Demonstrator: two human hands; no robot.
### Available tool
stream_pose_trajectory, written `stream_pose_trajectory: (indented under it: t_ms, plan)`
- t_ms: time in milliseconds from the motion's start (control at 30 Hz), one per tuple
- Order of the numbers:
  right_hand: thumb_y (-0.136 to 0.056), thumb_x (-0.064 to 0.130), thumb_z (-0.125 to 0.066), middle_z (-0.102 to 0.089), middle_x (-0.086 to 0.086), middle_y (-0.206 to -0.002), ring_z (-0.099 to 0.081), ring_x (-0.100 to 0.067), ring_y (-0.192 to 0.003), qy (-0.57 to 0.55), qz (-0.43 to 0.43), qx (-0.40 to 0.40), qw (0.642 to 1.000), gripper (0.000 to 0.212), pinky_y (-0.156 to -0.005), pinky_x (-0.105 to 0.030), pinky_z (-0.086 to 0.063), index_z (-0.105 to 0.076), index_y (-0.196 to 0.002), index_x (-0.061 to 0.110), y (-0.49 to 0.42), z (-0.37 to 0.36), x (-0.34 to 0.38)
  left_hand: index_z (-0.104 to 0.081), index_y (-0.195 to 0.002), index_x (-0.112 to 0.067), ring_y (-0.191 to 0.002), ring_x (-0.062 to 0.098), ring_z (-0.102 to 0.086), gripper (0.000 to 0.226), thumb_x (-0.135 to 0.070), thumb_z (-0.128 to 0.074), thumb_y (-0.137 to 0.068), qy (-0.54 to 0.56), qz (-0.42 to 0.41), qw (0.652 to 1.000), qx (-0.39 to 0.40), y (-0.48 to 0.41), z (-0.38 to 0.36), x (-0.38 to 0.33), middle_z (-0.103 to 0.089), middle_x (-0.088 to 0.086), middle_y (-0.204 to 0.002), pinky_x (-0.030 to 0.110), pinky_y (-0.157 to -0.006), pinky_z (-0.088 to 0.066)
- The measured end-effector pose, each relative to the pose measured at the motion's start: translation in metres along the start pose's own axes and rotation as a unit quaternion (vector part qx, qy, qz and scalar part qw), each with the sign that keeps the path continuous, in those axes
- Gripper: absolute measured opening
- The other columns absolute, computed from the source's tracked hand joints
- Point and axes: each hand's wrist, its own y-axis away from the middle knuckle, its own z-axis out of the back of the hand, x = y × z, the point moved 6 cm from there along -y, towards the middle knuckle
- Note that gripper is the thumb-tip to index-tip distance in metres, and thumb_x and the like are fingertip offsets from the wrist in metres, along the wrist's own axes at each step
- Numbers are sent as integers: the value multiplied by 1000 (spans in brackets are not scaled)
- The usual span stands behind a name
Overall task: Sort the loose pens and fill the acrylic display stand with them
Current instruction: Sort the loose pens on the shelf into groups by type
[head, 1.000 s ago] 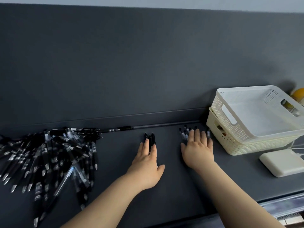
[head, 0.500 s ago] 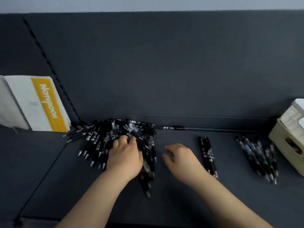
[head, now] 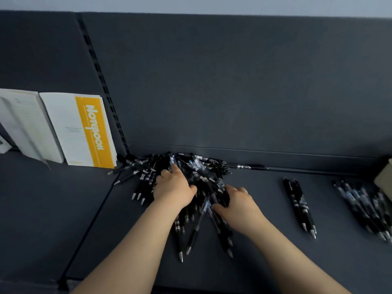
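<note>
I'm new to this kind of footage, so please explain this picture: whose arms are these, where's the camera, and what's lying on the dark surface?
No machine here: these are a person's bare arms, filmed by a wide-angle camera worn on their head, looking forward and down. The left hand rests on a heap of loose pens; whether it grips any is hidden. The right hand curls its fingers round a few of them. Further right on the dark shelf lie two separate groups of pens: a small black row and a larger bunch. A notebook with a yellow band leans at the left.
</note>
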Motion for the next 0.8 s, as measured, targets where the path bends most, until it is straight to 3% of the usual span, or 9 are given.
stream_pose_trajectory:
  t_ms: [133, 267, 333, 400, 533, 600, 700, 733, 800]
  plan:
    - [-83, 30, -56, -49, -10, -105, -52, -27, -95, -8, -23, -10, 1000, 28, -74, -30, -45, -50, -103, 11, 0, 2, 2, 6, -150, -15, -102, 27, -59, 94, -42, -58, -87, 39, -1, 999, 15, -12, 1, 3, -39, 14, -137, 37, -77, -54]
    - [-84, 22, -55, -57, -10, -99, -52, -23, -80, -20, -22, -23, 999, 33, -63, -28, -42, -46, -112, 7, 0, 3, 4, 9, -150, -14, -69, 19, -60, 85, -31, -51, -93, 110, -11, 994, 22, -11, 5, 10, -61, 9, -103, 28, -50, -44]
    - [-85, 14, -52, -58, -7, -82, -52, -21, -69, -62, -21, -37, 997, 40, -55, -30, -41, -39, -122, 6, 1, 5, 2, 9, -150, -15, -59, 17, -53, 80, -26, -47, -95, 194, -10, 980, 32, -6, 5, 16, -57, 2, -81, 28, -51, -43]
    - [-88, 13, -48, -54, -2, -74, -50, -16, -61, -93, -20, -47, 994, 41, -50, -26, -39, -37, -127, 6, 3, 9, -2, 7, -151, -18, -64, 19, -52, 76, -23, -45, -95, 286, -13, 957, 39, -1, 5, 24, -52, 0, -76, 32, -58, -45]
    - [-91, 15, -44, -55, 2, -78, -48, -7, -62, -129, -9, -67, 989, 47, -51, -16, -36, -35, -136, 9, 7, 21, -9, -1, -151, -28, -65, 20, -44, 75, -16, -47, -93, 460, -38, 887, 8, 21, 9, 35, -53, 4, -77, 32, -59, -44]
    - [-89, 13, -42, -60, -1, -81, -52, -11, -64, -164, -8, -75, 984, 49, -57, -23, -43, -36, -137, 11, 11, 24, -13, -5, -151, -28, -63, 17, -44, 74, -11, -47, -93, 520, -58, 852, -9, 35, 11, 33, -50, 5, -75, 30, -60, -44]
    - [-88, 13, -42, -65, -3, -92, -56, -16, -74, -213, -6, -93, 973, 50, -65, -28, -45, -35, -138, 16, 20, 28, -18, -40, -138, -19, -66, 12, -47, 50, -2, -49, -92, 625, -85, 775, 37, 55, 6, 17, -51, 1, -80, 27, -57, -44]
    - [-89, 13, -42, -63, -2, -86, -53, -14, -68, -224, 5, -96, 970, 45, -61, -26, -41, -41, -133, 17, 24, 29, -18, -51, -126, -16, -66, 11, -48, 39, 1, -49, -91, 660, -87, 743, 70, 63, 3, 9, -50, 1, -79, 25, -56, -44]
    - [-88, 10, -43, -53, 2, -67, -43, -10, -53, -254, 29, -96, 962, 23, -53, -23, -36, -55, -104, 21, 34, 32, -18, -59, -107, -11, -66, 12, -50, 27, 7, -50, -89, 718, -79, 677, 140, 75, -8, -8, -52, 2, -76, 24, -55, -45]
